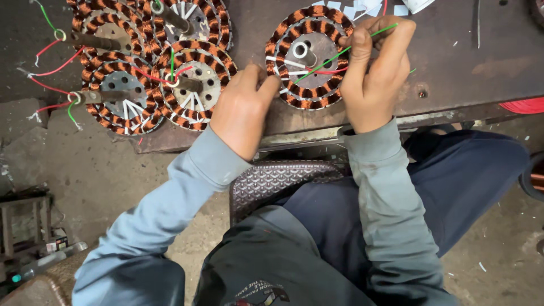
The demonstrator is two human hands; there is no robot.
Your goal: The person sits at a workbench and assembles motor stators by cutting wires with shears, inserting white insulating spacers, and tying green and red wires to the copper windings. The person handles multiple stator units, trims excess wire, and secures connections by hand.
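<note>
A round stator [309, 56] wound with copper coils lies on the dark workbench [453, 62], with a metal shaft at its centre. My right hand [377, 73] rests on its right edge and pinches a green wire [340, 54] that runs across the coils. A red wire [328, 71] also crosses the stator. My left hand [243, 107] sits at the stator's lower left edge, fingers curled against the coils; what the fingers hold is hidden.
Several more copper-wound stators [153, 62] with red and green leads are piled at the bench's left. A red coil [524, 105] lies at the right edge. A patterned seat [272, 181] is under my legs. Tools lie on the floor at lower left [34, 260].
</note>
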